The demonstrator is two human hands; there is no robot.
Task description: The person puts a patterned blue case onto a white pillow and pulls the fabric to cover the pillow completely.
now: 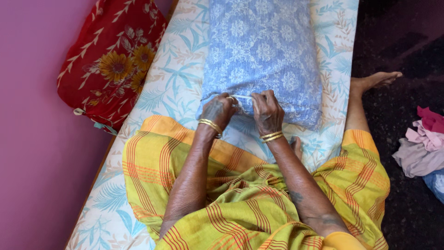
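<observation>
Both grips pinch the white tie (241, 96): left hand (218, 111), right hand (267, 111), at the near end of the blue pillow (263, 55) on the bed (171, 88). Step judged: knotting the cover; next needs even tension

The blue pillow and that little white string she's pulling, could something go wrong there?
Maybe. Both the left hand and the right hand pinch a thin white string at the blue pillow cover's open end; tugged hard, it might snap or slip loose. The pillow's right side lies near the bed edge above the dark floor, so it could slide off.
</observation>
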